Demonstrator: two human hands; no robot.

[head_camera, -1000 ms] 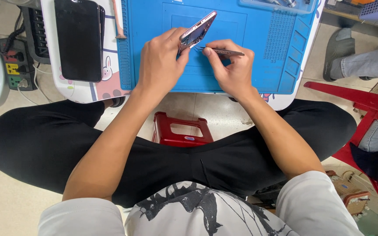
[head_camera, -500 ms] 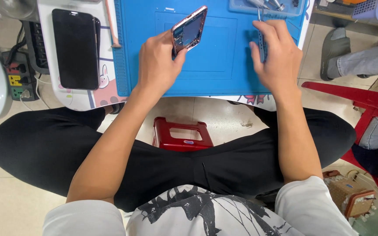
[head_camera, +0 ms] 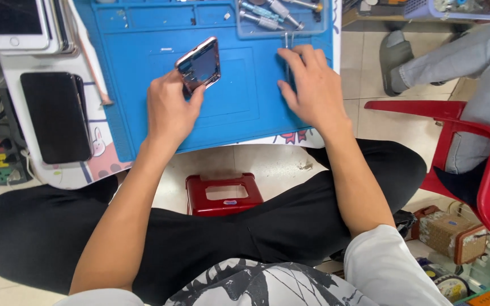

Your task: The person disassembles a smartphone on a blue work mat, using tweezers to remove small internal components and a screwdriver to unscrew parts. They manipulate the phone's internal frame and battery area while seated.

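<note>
**Head view: opened phone held up, other hand down at the tweezers**

Head camera looks down on a blue repair mat (head_camera: pixel 143 113) laid on a white worktop (head_camera: pixel 58 173). The left hand (head_camera: pixel 168 110) holds a small opened phone (head_camera: pixel 199 63), its pinkish frame tilted up off the mat, with the fingers (head_camera: pixel 191 99) clamped on its lower edge and sides. The right hand (head_camera: pixel 313 85) lies flat on the mat's right side, fingers spread apart and resting over a thin pair of tweezers (head_camera: pixel 286 48) that lies just below the tool tray (head_camera: pixel 282 17); it presses on the tool more than it grips it.

By the look of it, the step in hand is a tool pick-up or set-down while the phone is kept steady for inside work. Any next move with the tweezers would call for a pinch between thumb and forefinger, and a firm left-hand hold so the tilted frame does not slip.

Screwdrivers (head_camera: pixel 262 14) lie in the tray. Off the mat to the left rest a dark phone (head_camera: pixel 56 116), face up, and a white one (head_camera: pixel 9 22). A red stool (head_camera: pixel 222 194) stands on the floor between the knees.
</note>
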